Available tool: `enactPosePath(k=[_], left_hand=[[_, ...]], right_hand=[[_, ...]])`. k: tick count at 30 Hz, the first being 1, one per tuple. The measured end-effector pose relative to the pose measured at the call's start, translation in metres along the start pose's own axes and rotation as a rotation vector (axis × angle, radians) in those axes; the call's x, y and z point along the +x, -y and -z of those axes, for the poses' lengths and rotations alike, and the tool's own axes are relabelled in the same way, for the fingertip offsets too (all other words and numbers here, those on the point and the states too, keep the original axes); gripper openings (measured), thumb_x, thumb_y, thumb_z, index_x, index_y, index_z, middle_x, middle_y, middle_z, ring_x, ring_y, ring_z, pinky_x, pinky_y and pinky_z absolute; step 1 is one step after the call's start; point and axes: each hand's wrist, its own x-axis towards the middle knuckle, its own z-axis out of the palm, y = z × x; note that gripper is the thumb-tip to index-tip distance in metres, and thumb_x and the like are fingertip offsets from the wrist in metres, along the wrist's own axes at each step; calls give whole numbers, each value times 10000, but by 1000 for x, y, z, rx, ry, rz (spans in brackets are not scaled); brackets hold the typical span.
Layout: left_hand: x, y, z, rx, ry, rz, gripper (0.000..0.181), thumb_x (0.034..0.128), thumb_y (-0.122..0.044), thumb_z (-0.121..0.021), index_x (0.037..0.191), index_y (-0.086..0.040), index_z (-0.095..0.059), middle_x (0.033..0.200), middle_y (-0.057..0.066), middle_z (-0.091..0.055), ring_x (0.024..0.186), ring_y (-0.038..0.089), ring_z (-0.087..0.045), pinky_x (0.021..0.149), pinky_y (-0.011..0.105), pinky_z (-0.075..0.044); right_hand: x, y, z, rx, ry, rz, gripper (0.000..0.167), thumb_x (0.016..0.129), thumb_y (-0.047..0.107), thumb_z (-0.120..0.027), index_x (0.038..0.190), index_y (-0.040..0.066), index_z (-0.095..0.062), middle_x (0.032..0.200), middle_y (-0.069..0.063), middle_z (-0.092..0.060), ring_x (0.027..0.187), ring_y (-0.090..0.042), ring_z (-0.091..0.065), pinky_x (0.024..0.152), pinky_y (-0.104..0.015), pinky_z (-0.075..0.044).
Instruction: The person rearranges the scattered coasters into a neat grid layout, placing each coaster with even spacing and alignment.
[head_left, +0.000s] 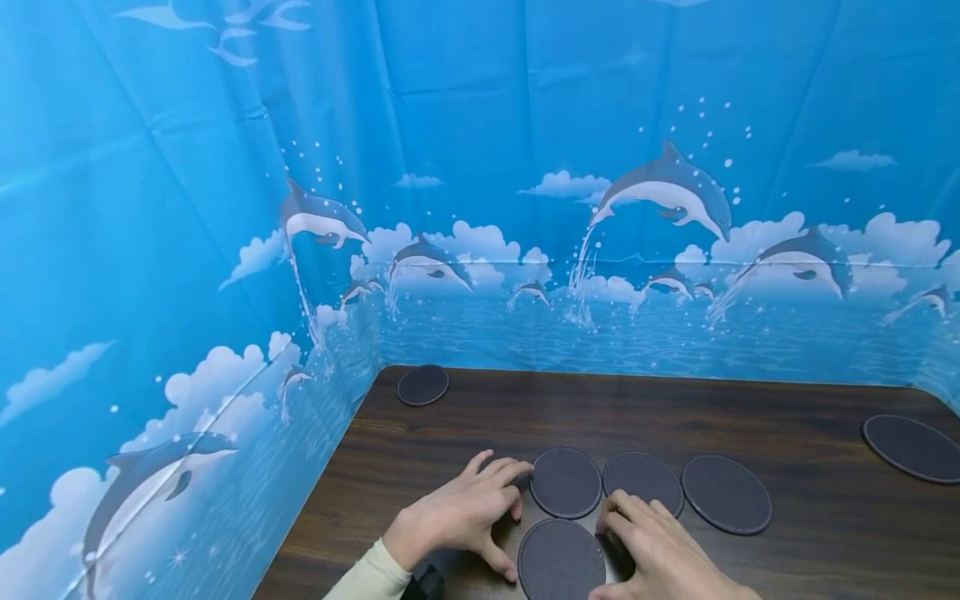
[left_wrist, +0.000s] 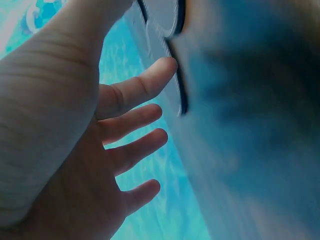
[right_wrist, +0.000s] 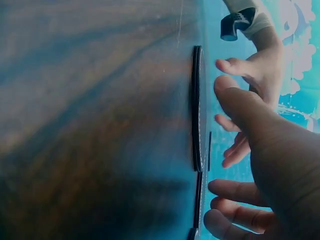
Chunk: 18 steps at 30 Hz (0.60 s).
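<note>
Several dark round coasters with stitched rims lie on the table. My left hand [head_left: 468,510] has its fingers spread beside the left edges of the near coaster [head_left: 561,560] and the coaster behind it [head_left: 566,482]. My right hand [head_left: 663,550] hovers to the right of the near coaster, its fingertips overlapping the front of the middle coaster [head_left: 642,479] in the head view. Whether any fingertip touches a rim, I cannot tell. In the right wrist view a coaster [right_wrist: 197,107] appears edge-on, with the right thumb apart from it. Neither hand grips anything.
A third coaster [head_left: 726,493] ends the row on the right. Another coaster [head_left: 423,385] lies at the table's back left corner, and one more coaster [head_left: 913,448] at the far right. A blue dolphin-print curtain [head_left: 480,200] borders the dark wooden table [head_left: 637,400].
</note>
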Motion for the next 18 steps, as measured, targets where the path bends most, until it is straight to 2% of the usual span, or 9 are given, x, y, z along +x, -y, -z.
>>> enactPosePath(k=[5, 9, 15, 18], left_hand=[[-9, 19, 11, -45, -19, 79, 577, 731, -699, -784, 979, -213, -595, 1577, 84, -370, 1454, 217, -321, 1156, 597, -216], [-15, 38, 19, -55, -53, 130, 607, 764, -671, -781, 1085, -181, -620, 1577, 94, -370, 1453, 238, -322, 1159, 607, -197], [-24, 58, 23, -58, -134, 208, 656, 818, -599, -791, 1267, -159, -602, 1577, 74, -370, 1450, 237, -323, 1169, 589, -171], [-26, 62, 19, -65, -170, 223, 684, 839, -577, -787, 1335, -151, -586, 1573, 64, -379, 1446, 233, -331, 1162, 595, -185]], right_hand=[[3, 3, 0, -21, -60, 7, 636, 742, 752, -740, 1096, 224, -710, 1118, 158, -499, 868, -23, -439, 686, -280, -339], [14, 6, 5, -67, -117, 10, 654, 745, 742, -751, 1118, 206, -716, 1170, 125, -537, 936, -61, -492, 722, -323, -387], [38, 11, 13, -68, -165, -25, 689, 737, 681, -808, 1192, 172, -714, 1270, 30, -586, 1076, -154, -554, 823, -434, -427], [47, 13, 12, -38, -179, -50, 706, 727, 653, -834, 1235, 179, -708, 1301, 19, -592, 1150, -181, -562, 855, -448, -422]])
